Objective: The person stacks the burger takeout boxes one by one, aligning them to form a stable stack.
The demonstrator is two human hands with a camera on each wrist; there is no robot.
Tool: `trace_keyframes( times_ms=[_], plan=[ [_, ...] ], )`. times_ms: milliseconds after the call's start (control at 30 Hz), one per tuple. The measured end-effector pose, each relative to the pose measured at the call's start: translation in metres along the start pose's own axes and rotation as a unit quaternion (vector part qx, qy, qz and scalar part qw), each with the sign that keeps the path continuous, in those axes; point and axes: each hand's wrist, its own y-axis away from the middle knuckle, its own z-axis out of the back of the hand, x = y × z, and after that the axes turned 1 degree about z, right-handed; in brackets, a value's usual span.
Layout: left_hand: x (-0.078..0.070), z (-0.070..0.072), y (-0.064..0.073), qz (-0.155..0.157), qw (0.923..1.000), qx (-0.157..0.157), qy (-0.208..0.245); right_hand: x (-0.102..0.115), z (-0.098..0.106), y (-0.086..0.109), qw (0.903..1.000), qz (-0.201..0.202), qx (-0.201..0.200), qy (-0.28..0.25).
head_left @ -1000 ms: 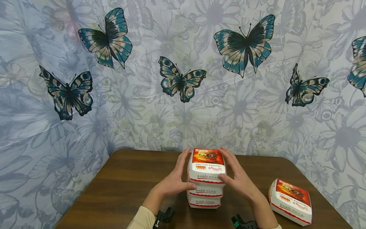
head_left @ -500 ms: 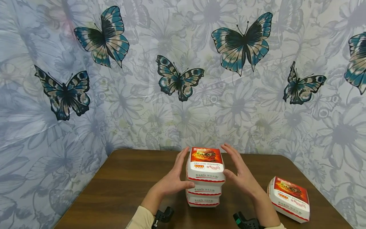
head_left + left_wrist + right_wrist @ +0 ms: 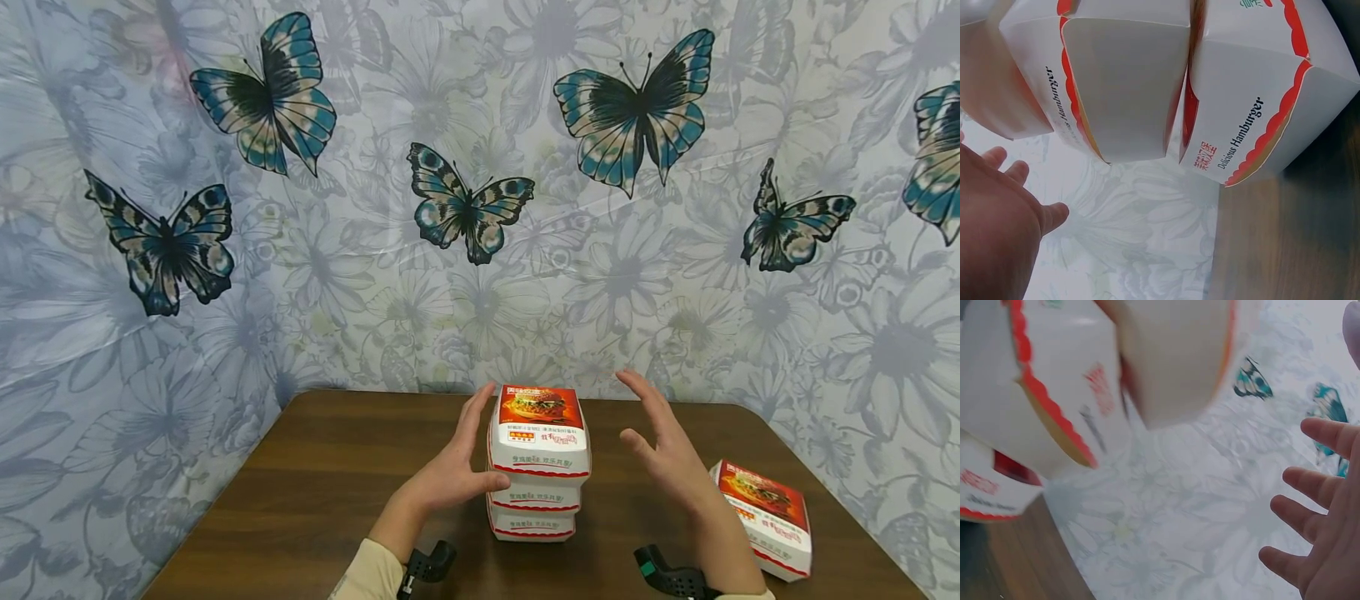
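Three white hamburger boxes stand in a stack on the table, the top box [image 3: 538, 429] with a red burger picture and the middle box [image 3: 534, 497] and bottom box [image 3: 532, 525] under it. Close along the stack's left side is my left hand [image 3: 448, 477], its fingers extended and the thumb tip overlapping the middle box's front corner. To the right of the stack, a gap away, my right hand [image 3: 670, 462] is in the air with fingers spread and nothing in it. The right wrist view shows that right hand [image 3: 1329, 512] beside the blurred stack [image 3: 1066, 394].
Another hamburger box [image 3: 765, 517] lies on the right of the brown table [image 3: 337, 467], partly hidden behind my right forearm. A floral wall covering [image 3: 480, 325] with butterflies rises behind the table's back edge.
My right hand has come off the right side of the top box and moved right. My left hand and the stack stay about where they were. The head view has shifted slightly.
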Motion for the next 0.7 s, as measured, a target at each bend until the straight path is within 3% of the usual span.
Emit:
trace_keyframes(
  times_ms=[467, 700],
  plan=[
    [-0.001, 0.001, 0.000, 0.014, 0.9999, -0.002, 0.006, -0.007, 0.048, 0.013, 0.9966, -0.064, 0.015, 0.050],
    [0.000, 0.000, 0.000, 0.013, 0.9999, 0.001, 0.007, -0.020, 0.073, 0.027, 0.9933, -0.104, 0.014, 0.049]
  ],
)
